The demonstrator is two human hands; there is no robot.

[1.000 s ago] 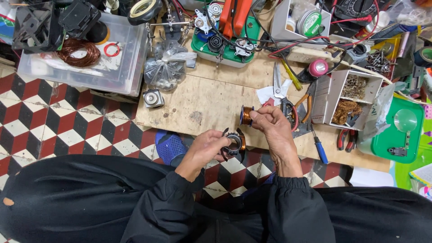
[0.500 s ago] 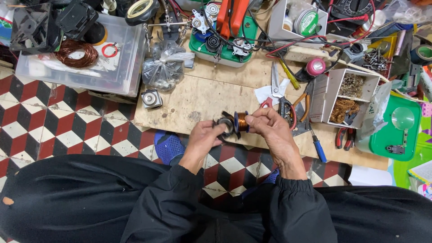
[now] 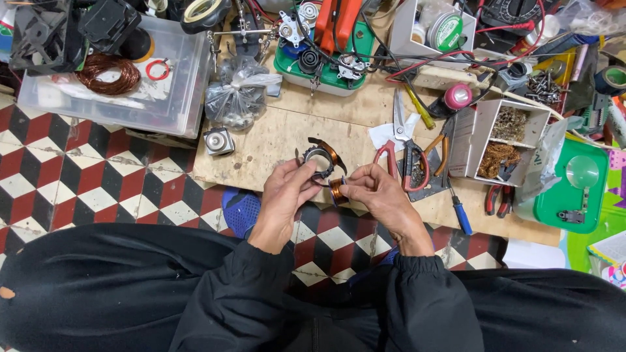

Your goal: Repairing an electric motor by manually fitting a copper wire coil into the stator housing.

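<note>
Left hand [image 3: 287,192]: grip on dark ring part [image 3: 319,158]
Right hand [image 3: 378,192]: pinches copper coil [image 3: 336,189]
Surface [image 3: 274,140]: wooden board beneath

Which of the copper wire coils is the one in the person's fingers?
The small copper coil pinched by the right hand. The loose copper wire bundle lies untouched on the clear plastic box.

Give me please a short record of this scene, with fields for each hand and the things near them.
left hand: holds a dark round motor part with copper winding, above the board
right hand: fingers pinch a small copper coil just below the motor part
surface: wooden board on a tiled floor
near right hand: scissors, red-handled pliers, blue screwdriver
near left hand: small metal cube, clear bag of parts
far left: clear plastic box with a copper wire loop
</note>
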